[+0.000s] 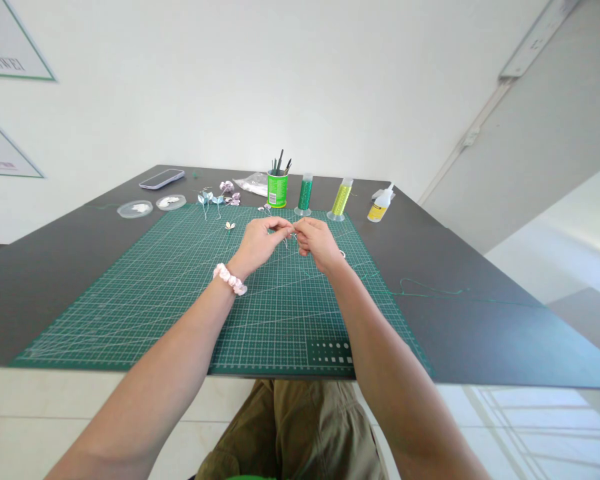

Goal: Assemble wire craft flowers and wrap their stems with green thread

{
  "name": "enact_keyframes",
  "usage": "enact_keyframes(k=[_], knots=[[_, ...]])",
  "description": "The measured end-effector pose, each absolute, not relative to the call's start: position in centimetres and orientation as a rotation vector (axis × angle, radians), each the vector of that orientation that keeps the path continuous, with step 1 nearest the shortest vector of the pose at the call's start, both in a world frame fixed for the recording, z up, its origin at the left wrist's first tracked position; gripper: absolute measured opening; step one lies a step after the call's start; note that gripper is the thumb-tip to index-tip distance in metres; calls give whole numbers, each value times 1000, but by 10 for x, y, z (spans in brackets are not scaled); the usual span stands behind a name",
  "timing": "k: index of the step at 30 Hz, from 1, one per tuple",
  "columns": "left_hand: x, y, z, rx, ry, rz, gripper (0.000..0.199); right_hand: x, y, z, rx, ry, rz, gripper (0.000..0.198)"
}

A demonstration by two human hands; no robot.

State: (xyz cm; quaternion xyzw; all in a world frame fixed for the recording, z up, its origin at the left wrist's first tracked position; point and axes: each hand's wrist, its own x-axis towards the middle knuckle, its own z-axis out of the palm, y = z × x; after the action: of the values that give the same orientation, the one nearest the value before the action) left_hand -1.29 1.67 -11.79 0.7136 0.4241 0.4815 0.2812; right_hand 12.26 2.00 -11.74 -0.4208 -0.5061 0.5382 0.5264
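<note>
My left hand (263,241), with a pale pink scrunchie (230,279) on its wrist, pinches thumb and forefinger together above the green cutting mat (170,293). Touching it fingertip to fingertip is my right hand (316,241), its fingers curled closed. Whatever sits between the fingertips is too small to name; a thin pale strand (286,244) hangs just below them. A small white ring-like thing (343,254) shows beside my right wrist. On the mat left of my hands lies a small cream flower (229,227).
Behind the hands stand a green can of tools (277,190), a dark green thread spool (305,195), a yellow-green spool (341,200) and a glue bottle (380,205). Blue fabric flowers (206,199), two shallow dishes (135,209) and a phone (162,179) lie left. Loose green thread (430,291) trails right.
</note>
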Motion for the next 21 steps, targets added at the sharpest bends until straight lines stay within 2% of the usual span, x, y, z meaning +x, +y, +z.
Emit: enact_keyframes(k=[12, 21], knots=[[-15, 23, -124, 1663, 1264, 1467, 10, 119, 22, -122, -1067, -1344, 1186, 26], [-15, 23, -124, 1644, 1292, 1476, 11, 115, 25, -126, -1114, -1565, 967, 23]])
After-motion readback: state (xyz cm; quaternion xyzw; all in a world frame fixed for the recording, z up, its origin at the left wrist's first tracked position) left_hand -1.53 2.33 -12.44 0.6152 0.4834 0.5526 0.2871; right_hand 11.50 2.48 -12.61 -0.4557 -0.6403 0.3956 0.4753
